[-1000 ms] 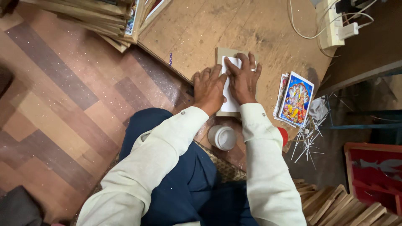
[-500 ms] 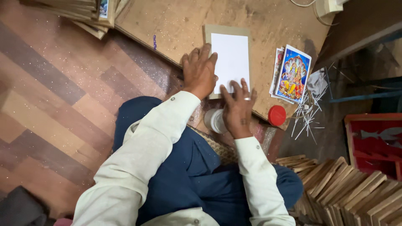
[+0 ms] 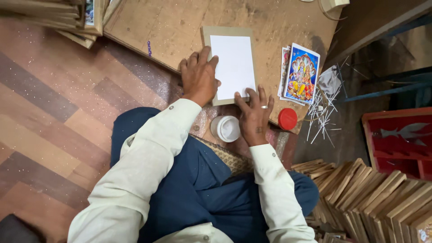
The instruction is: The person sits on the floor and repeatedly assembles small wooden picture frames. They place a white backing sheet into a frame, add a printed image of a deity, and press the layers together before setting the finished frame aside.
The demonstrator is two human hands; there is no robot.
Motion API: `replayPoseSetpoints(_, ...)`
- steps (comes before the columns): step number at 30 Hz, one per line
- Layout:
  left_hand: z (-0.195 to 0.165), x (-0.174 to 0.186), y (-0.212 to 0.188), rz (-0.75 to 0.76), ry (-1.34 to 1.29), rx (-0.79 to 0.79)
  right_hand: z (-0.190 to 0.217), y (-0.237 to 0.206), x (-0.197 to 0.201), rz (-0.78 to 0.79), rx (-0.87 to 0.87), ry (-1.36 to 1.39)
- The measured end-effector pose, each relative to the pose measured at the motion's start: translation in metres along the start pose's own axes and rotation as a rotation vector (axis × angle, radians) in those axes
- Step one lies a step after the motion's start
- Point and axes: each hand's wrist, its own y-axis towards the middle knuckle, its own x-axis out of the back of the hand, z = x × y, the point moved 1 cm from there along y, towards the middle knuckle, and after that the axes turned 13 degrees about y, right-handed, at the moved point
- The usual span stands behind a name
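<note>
Since a second ago: right hand [image 3: 254, 118] drawn back off the middle of the white sheet [image 3: 234, 66] to its near edge; left hand [image 3: 198, 77] shifted to the sheet's left edge.

Nearest, just below and left of the right hand: open white jar [image 3: 226, 128], apart from the fingers. Just right of that hand: red lid [image 3: 287, 119], lying flat. Right hand spread, fingertips pressing the sheet's near edge, gripping nothing. Left hand flat and open, fingers together, resting on the left rim of the brown board [image 3: 227, 32] under the sheet, thumb touching the sheet. Sheet lying flat on the board, between both hands and beyond them. Right of the sheet: stack of colourful picture cards [image 3: 300, 74], near but not touching. Farther right: scattered thin white sticks [image 3: 320, 118]. Under everything: worn wooden tabletop [image 3: 157, 27].
</note>
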Motion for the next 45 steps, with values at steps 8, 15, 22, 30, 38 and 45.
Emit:
replayPoseSetpoints(8,0.001,0.001,-0.001,0.005,-0.007,-0.002,-0.030,0.000,0.004,-0.130,-0.067,0.017)
replayPoseSetpoints(15,0.001,0.001,-0.001,0.003,-0.033,0.008,-0.027,0.000,0.018,-0.237,-0.140,0.177)
replayPoseSetpoints(22,0.003,-0.002,-0.001,-0.029,-0.077,-0.017,0.027,-0.005,-0.010,0.011,-0.038,-0.030)
replayPoseSetpoints(30,0.005,-0.040,-0.039,-0.247,-0.740,0.445,0.007,0.011,0.044,-0.274,0.035,0.053)
replayPoseSetpoints(38,-0.007,-0.024,-0.038,-0.125,-1.300,0.571,-0.041,0.000,0.095,-0.894,-0.353,0.940)
replayPoseSetpoints(45,-0.032,0.028,-0.045,-0.586,-0.169,-0.422,-0.072,-0.006,0.111,-0.910,-0.440,1.769)
